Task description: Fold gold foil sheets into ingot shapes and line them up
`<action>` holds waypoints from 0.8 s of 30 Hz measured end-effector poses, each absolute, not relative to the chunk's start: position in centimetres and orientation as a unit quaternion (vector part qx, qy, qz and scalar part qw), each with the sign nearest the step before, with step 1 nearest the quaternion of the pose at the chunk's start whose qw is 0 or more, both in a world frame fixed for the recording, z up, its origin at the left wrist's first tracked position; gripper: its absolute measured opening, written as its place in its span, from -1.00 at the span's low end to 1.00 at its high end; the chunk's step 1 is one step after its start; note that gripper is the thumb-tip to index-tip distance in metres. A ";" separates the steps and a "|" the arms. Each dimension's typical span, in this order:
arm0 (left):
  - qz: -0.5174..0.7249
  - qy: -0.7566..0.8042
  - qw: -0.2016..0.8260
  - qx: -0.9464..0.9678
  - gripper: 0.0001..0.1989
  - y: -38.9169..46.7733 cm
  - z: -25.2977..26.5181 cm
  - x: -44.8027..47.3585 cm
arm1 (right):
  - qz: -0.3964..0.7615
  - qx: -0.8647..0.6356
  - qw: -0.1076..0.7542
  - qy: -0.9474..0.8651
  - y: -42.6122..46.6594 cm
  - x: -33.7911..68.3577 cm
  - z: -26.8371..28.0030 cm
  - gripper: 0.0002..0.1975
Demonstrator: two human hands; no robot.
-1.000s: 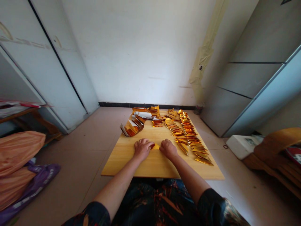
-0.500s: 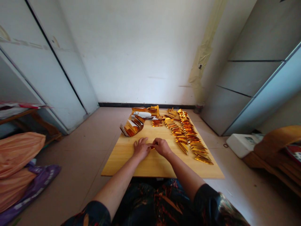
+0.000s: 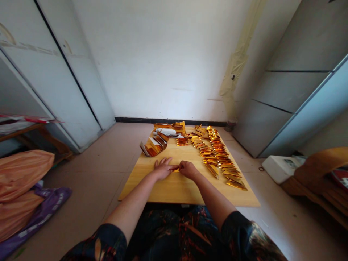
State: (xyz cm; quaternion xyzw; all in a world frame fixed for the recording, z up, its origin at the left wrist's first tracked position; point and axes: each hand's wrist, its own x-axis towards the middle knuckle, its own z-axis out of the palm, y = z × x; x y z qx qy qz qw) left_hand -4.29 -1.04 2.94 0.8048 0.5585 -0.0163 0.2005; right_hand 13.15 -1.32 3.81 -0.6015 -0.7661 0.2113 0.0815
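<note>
A small strip of folded gold foil paper (image 3: 175, 170) lies on the wooden board between my hands. My left hand (image 3: 162, 170) rests on the board with its fingers spread, its inner finger or thumb touching the strip's left end. My right hand (image 3: 188, 169) is closed, pinching the right end of the strip; its fingers hide most of that end. To the right, folded gold foil pieces (image 3: 217, 148) lie in overlapping rows. At the back left sits a curled stack of gold foil sheets (image 3: 154, 145), and a white roll-like packet (image 3: 166, 131) lies behind it.
The low wooden board (image 3: 146, 190) stands before a white wall (image 3: 163, 72). A grey refrigerator (image 3: 272, 108) is at the right, near a white box (image 3: 277, 167) and wooden furniture (image 3: 320, 177). Orange bags (image 3: 24, 174) and a purple bag (image 3: 54, 203) lie at the left.
My left hand has slid slightly left, away from the right hand, and more of the gold foil strip shows between them. The view has shifted a little.
</note>
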 end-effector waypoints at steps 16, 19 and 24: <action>-0.018 0.566 0.223 0.794 -0.54 -0.6 3.4 -4.3 | 0.159 -0.691 0.038 -0.705 -2.3 10.2 4.7 -0.52; -0.022 0.565 0.231 0.792 -0.53 -0.6 3.5 -4.3 | 0.169 -0.696 0.036 -0.697 -2.1 10.1 4.8 -0.51; -0.030 0.563 0.247 0.788 -0.55 -0.5 3.4 -4.3 | 0.215 -0.694 0.035 -0.686 -1.3 10.9 4.6 -0.60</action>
